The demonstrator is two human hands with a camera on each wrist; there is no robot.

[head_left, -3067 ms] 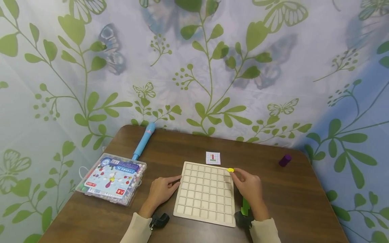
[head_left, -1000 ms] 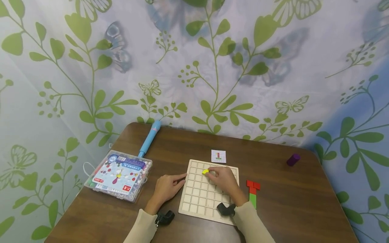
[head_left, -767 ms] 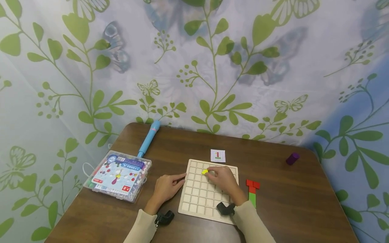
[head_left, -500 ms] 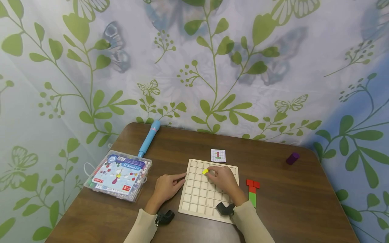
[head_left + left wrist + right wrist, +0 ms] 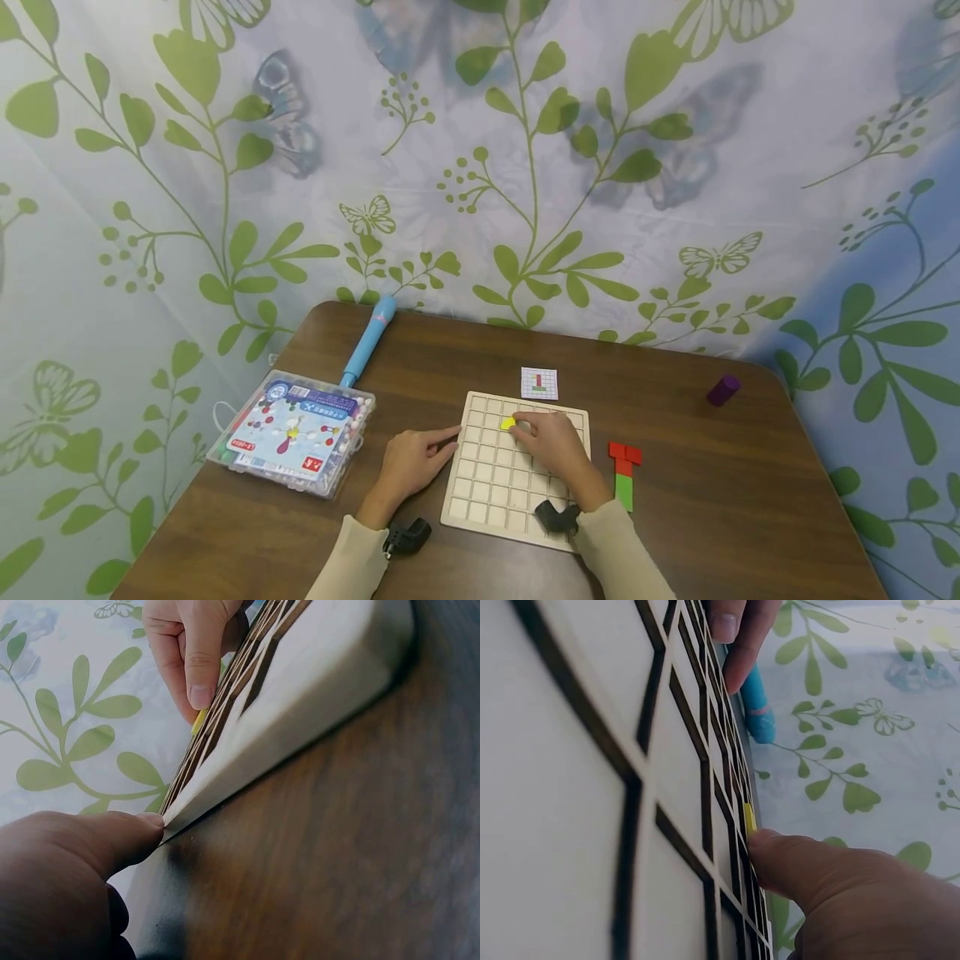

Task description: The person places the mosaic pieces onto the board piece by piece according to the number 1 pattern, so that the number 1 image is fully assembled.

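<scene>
A square wooden grid board lies on the table. My right hand reaches over its upper part, thumb and index finger at the right edge of a small yellow square tile that lies flat in a cell of the second row. In the right wrist view the thumb meets the yellow tile, low against the grid. My left hand rests on the table, its extended fingers at the board's left edge; the left wrist view has a fingertip right at the corner of the wooden side.
Right of the board lie red pieces and a green piece. A printed pattern card is behind it. Farther off stand a purple cylinder, a clear plastic case and a blue microphone-shaped object.
My right hand has carried the yellow tile from the board's upper right corner leftward into a cell, where it has gone from tilted to flat. The left hand stays at the left edge.
</scene>
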